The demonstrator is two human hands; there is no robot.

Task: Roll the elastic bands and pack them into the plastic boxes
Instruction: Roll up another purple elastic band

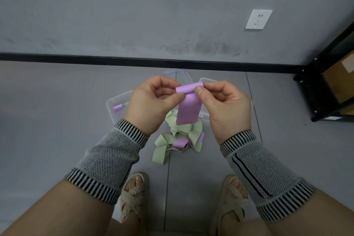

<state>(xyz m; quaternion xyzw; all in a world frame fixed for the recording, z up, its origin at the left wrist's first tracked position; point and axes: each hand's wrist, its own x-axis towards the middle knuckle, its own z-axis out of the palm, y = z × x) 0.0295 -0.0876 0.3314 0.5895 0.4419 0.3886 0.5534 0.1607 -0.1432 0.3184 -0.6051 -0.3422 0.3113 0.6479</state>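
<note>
Purple band (188, 105) at frame centre, top edge curled over, tail hanging. Left hand (153, 101) and right hand (224, 105) both pinch curl. Looks thin, soft, stretchy; best held at rolled edge. Loose bands (178, 138) on floor below; box (113, 105) centre-left.

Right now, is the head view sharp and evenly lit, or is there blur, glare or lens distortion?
Head view: soft, even light, no glare; left hand, right hand and purple band sharp; wide-angle bending shows in the baseboard and tilted wall socket.
</note>
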